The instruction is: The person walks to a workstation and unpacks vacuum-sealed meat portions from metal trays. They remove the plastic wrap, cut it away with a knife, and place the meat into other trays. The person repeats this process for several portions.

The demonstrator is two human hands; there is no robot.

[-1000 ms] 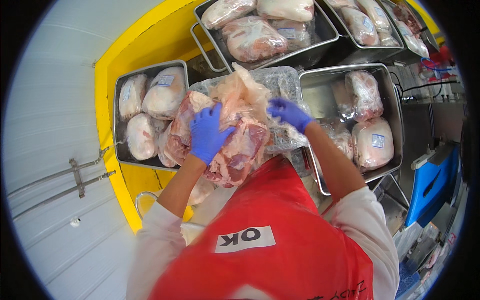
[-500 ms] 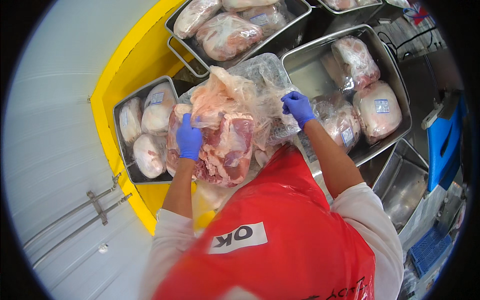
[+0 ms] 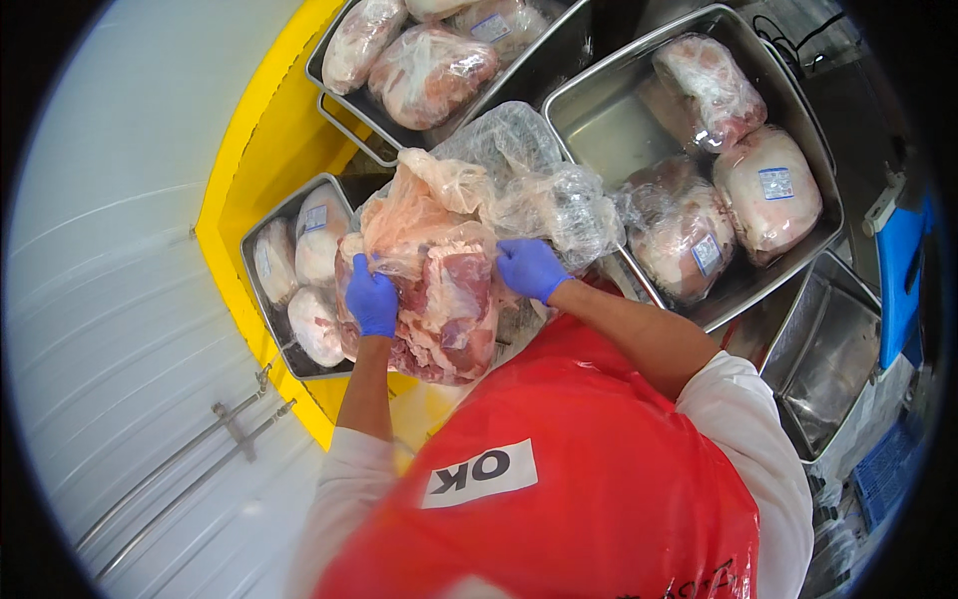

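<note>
A large piece of raw pink meat (image 3: 454, 309) lies in front of me, a sheet of clear plastic film (image 3: 409, 225) folded loosely over its far part. My left hand (image 3: 372, 299), in a blue glove, is closed at the meat's left side, gripping the film's edge there. At the right edge of the meat, my right hand (image 3: 534, 270), gloved in blue too, is closed on the film; its fingertips are partly hidden. More crumpled film (image 3: 564, 210) bunches beyond my right hand.
Metal tubs with plastic-wrapped meat stand around: a small tub (image 3: 262, 319) at left, one (image 3: 404, 145) at the far side, a large one (image 3: 833, 190) at right. Another metal tub (image 3: 828, 359) is nearer right. A yellow edge (image 3: 225, 190) runs along the left.
My right hand has moved left and nearer, from the crumpled film to the meat's right edge. My left hand stays at the meat's left side. The view has shifted slightly.
</note>
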